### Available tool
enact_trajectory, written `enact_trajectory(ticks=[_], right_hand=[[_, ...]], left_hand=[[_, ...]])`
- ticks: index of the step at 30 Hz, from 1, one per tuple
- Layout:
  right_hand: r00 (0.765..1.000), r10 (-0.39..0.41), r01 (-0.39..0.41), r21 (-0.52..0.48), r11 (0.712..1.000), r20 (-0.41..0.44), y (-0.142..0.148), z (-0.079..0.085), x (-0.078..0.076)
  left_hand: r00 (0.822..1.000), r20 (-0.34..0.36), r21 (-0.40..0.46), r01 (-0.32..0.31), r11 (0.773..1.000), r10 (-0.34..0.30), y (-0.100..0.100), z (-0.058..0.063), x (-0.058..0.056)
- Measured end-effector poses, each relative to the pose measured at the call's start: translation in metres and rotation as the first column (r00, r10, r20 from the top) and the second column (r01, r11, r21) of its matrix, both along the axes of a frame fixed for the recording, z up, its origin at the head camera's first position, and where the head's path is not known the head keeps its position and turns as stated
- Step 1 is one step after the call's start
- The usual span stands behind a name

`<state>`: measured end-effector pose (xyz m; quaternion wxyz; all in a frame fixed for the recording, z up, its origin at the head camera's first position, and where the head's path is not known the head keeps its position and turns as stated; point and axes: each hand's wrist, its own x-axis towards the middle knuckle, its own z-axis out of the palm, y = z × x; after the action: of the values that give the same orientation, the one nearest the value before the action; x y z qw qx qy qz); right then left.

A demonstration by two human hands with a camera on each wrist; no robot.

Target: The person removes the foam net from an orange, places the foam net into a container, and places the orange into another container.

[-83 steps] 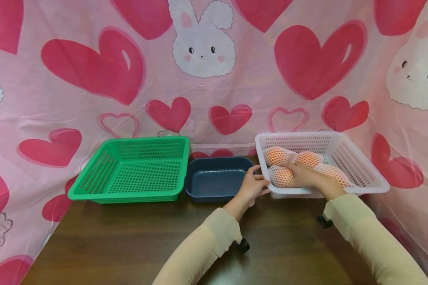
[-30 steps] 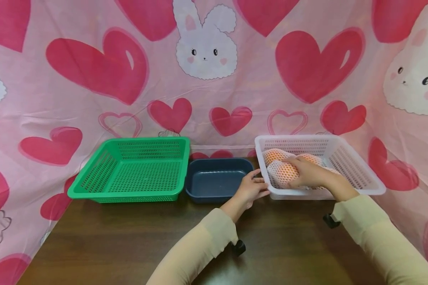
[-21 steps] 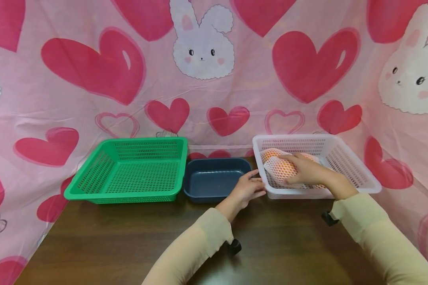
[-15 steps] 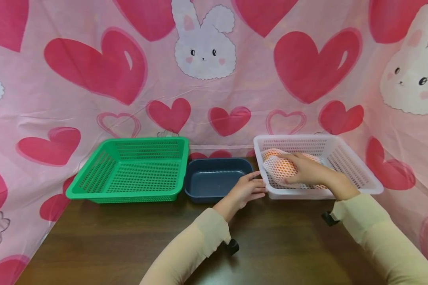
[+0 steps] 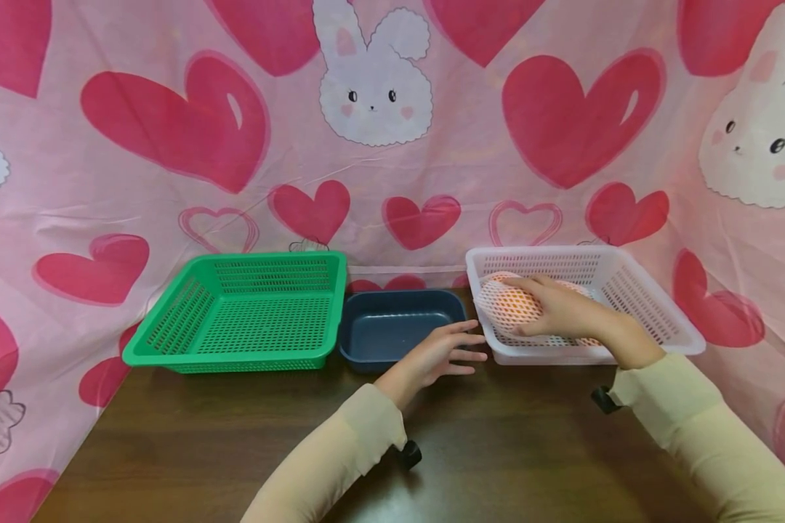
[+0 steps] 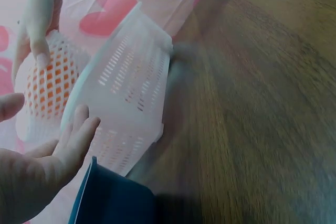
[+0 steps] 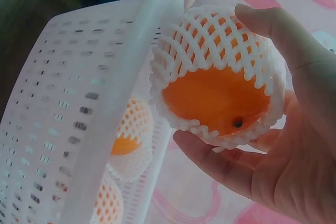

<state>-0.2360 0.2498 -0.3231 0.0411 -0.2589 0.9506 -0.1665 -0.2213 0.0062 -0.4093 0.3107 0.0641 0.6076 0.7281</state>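
In the head view my right hand [image 5: 569,312] grips an orange [image 5: 513,309] wrapped in a white foam net, over the left side of the white basket [image 5: 677,338]. Seen from the right wrist, thumb and fingers wrap the netted orange [image 7: 218,98], whose bare end and dark stem spot show. More netted oranges [image 7: 128,137] lie inside the basket, partly hidden by its wall and my hand. My left hand [image 5: 435,354] holds nothing; its fingers are spread and point at the basket's left wall, with the held orange [image 6: 52,82] just beyond in the left wrist view.
A dark blue tub [image 5: 399,359] stands between the white basket and a green basket [image 5: 232,359] on the left. All three are on a brown wooden table [image 5: 235,428], backed by a pink curtain [image 5: 458,167] with hearts and rabbits.
My right hand has taken hold of the front-left orange and raised it towards the basket's left rim. My left hand has drawn back from that rim, and its fingers have straightened and spread.
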Motion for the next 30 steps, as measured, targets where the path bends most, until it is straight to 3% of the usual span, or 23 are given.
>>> enact_trajectory(ticks=[12,17,30], right_hand=[[0.998,0.062,-0.063,-0.034,0.997,-0.027,-0.025,0.006,0.008],[0.994,0.089,-0.092,-0.043,0.995,-0.056,-0.034,0.004,0.012],[0.989,0.143,-0.145,-0.134,0.98,-0.022,-0.061,-0.018,0.022]], left_hand=[[0.995,-0.029,-0.047,0.094,0.994,-0.095,-0.034,-0.006,0.005],[0.994,-0.026,-0.063,0.104,0.993,-0.106,-0.048,-0.009,0.011],[0.992,-0.05,-0.111,0.108,0.988,-0.114,-0.087,-0.021,0.032]])
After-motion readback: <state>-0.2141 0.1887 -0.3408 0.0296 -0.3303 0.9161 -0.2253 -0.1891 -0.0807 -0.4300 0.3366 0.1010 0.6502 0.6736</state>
